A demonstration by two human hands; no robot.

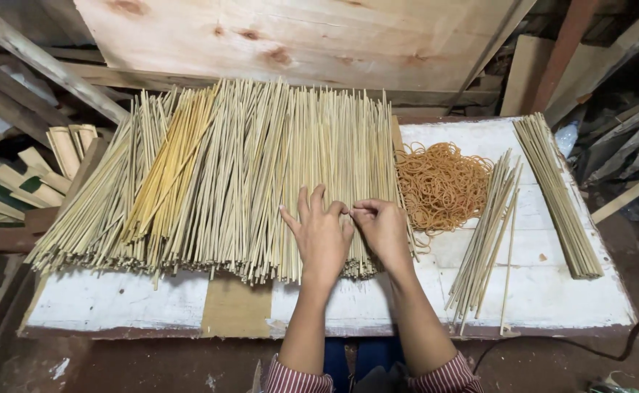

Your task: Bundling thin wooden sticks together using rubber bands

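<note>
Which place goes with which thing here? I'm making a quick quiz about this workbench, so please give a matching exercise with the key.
Things:
1. big heap of sticks
2. rubber bands
3. tied stick bundle
4. loose small sticks

Places:
A. far right of the table
B. between the bands and the tied bundle
C. under both hands, left hand and right hand
D. just right of the heap

Pairs: 1-C, 2-D, 3-A, 4-B

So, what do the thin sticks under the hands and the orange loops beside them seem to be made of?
The sticks look like split bamboo: pale, matte, straight-grained slivers, some yellower. The loops look like rubber bands: thin, limp orange rings tangled in a heap. Both hands, left and right, rest on the sticks.
</note>
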